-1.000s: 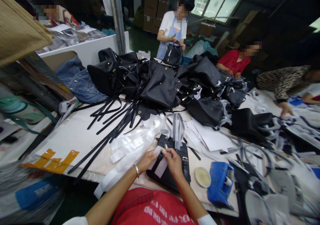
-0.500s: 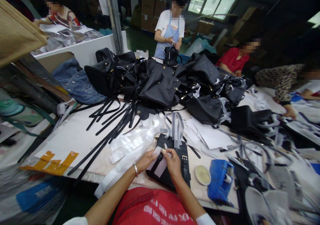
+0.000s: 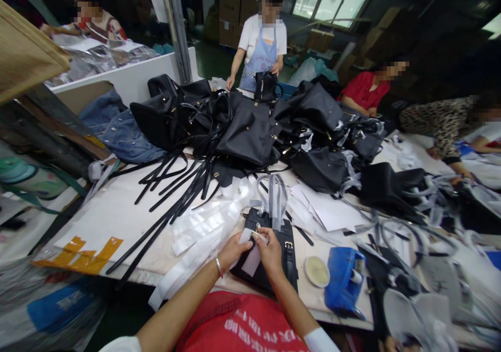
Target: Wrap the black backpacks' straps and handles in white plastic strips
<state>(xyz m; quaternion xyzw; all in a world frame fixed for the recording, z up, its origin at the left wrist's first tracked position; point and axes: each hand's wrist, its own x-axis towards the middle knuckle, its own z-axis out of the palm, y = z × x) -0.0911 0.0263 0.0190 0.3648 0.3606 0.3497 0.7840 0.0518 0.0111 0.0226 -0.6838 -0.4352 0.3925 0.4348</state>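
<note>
A small black bag (image 3: 287, 237) lies on the table in front of me, its handle (image 3: 278, 198) wrapped in clear film. Pale strips of thin sheet (image 3: 252, 263) lie against its front, around a short black strap. My left hand (image 3: 235, 248) is closed at the bag's front, with thumb and fingers pinching that strap and the pale sheet. Beside it, my right hand (image 3: 270, 250) pinches a small gold-coloured metal fitting (image 3: 254, 233) by the strap. The fingertips of both hands nearly meet and partly hide the fitting.
A blue tape dispenser (image 3: 344, 279) and a round tub (image 3: 317, 271) stand to the right. Black bags (image 3: 250, 132) are heaped behind, with long straps (image 3: 176, 206) trailing left. White paper sheets (image 3: 329, 208) lie beyond my bag. A co-worker in a blue apron (image 3: 264, 54) stands across the table.
My left hand has moved slightly up and in, closer to my right fingers and over the strap. The co-worker opposite has lowered one hand to the table.
</note>
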